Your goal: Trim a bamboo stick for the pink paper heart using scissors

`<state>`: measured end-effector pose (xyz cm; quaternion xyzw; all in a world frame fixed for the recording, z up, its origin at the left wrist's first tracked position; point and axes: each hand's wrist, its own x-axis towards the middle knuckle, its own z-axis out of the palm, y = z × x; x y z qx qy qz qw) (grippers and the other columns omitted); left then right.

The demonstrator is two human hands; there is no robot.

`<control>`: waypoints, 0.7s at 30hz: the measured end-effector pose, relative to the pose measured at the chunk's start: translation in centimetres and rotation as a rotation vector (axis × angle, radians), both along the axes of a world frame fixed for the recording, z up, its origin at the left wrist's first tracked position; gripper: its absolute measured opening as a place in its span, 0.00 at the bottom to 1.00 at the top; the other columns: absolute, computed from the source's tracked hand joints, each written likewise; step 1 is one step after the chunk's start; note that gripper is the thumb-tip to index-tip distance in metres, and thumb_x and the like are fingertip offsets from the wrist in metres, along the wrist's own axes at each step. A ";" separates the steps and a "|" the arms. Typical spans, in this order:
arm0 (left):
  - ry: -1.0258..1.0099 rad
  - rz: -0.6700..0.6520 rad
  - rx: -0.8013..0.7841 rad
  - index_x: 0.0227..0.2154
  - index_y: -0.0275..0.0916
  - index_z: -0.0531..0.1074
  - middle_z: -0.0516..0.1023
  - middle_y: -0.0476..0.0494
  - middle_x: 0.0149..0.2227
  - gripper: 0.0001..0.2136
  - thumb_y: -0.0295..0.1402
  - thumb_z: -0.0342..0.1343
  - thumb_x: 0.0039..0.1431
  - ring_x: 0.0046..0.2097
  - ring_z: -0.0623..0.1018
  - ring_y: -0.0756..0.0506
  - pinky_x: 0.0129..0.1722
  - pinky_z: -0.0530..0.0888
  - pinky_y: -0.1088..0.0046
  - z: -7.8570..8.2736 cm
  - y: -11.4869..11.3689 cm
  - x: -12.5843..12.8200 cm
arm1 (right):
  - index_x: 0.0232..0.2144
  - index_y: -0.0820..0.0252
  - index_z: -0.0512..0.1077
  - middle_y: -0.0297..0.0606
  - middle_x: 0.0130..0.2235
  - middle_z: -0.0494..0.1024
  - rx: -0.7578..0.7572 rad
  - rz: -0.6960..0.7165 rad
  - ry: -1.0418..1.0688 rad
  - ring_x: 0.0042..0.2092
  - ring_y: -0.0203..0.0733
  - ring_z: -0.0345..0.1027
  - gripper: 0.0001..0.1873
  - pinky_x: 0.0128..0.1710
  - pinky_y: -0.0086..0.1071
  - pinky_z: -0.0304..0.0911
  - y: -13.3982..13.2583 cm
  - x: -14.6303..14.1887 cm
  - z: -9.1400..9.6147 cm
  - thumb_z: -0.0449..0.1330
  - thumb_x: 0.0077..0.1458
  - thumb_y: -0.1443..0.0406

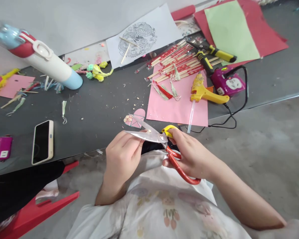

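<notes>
My right hand point(189, 152) is wrapped round the handles of a pair of scissors point(151, 135), one handle red and the other yellow. The blades stand apart and point left. My left hand point(124, 156) is closed just below and against the blades. A small pale bit shows at its fingertips between the blades; I cannot make out what it is. Beyond the blade tips lies a pink paper heart point(139, 116) with dark lines, partly covered by small pale pieces on its left side. Several pale crumbs are scattered round it.
A yellow glue gun point(200, 89) lies on pink paper point(164, 108), its cord hanging over the table edge. Wrapped sticks point(174, 63), pliers point(206, 61) and a purple device point(228, 81) are behind. To the left are a phone point(43, 142) and a bottle point(52, 68).
</notes>
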<state>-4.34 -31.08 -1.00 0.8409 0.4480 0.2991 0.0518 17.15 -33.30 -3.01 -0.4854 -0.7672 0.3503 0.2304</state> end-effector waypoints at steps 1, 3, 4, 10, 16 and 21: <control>0.003 0.001 0.005 0.34 0.41 0.74 0.79 0.49 0.31 0.09 0.20 0.56 0.57 0.37 0.77 0.49 0.39 0.72 0.74 0.0 0.0 0.0 | 0.42 0.58 0.57 0.49 0.44 0.72 -0.004 -0.004 -0.003 0.45 0.52 0.68 0.22 0.38 0.39 0.66 0.0 0.0 0.0 0.60 0.54 0.52; 0.010 0.004 0.017 0.35 0.41 0.74 0.79 0.49 0.31 0.09 0.21 0.55 0.57 0.37 0.77 0.48 0.38 0.72 0.74 -0.1 0.1 0.1 | 0.42 0.58 0.57 0.47 0.43 0.73 -0.003 -0.021 -0.015 0.44 0.51 0.69 0.22 0.37 0.38 0.66 0.1 -0.1 -0.2 0.59 0.54 0.52; 0.016 0.005 0.023 0.34 0.41 0.74 0.79 0.49 0.30 0.08 0.21 0.55 0.57 0.37 0.77 0.48 0.38 0.72 0.74 -0.1 0.1 0.1 | 0.41 0.57 0.57 0.47 0.42 0.73 -0.001 -0.030 -0.022 0.43 0.51 0.69 0.21 0.36 0.38 0.66 0.1 -0.2 -0.2 0.59 0.55 0.52; 0.049 0.007 0.000 0.29 0.39 0.72 0.76 0.48 0.27 0.07 0.23 0.54 0.59 0.33 0.75 0.48 0.35 0.70 0.73 -0.4 0.4 0.5 | 0.38 0.56 0.57 0.42 0.36 0.74 -0.047 -0.033 -0.033 0.36 0.46 0.70 0.16 0.30 0.34 0.63 0.2 -0.4 -0.3 0.57 0.57 0.53; 0.103 0.181 0.035 0.42 0.38 0.73 0.77 0.44 0.33 0.08 0.27 0.55 0.60 0.37 0.74 0.45 0.40 0.70 0.68 0.6 0.0 0.8 | 0.30 0.53 0.54 0.34 0.30 0.71 -0.258 -0.145 -0.007 0.30 0.41 0.67 0.16 0.28 0.32 0.60 0.1 -1.4 -0.9 0.54 0.59 0.51; 0.007 -0.132 0.174 0.43 0.31 0.72 0.77 0.41 0.32 0.10 0.26 0.53 0.59 0.36 0.75 0.45 0.40 0.72 0.66 2.4 -1.1 3.3 | 0.28 0.54 0.58 0.35 0.26 0.71 -0.248 -0.212 0.096 0.26 0.41 0.68 0.15 0.24 0.33 0.64 -0.2 -3.3 -1.8 0.49 0.62 0.52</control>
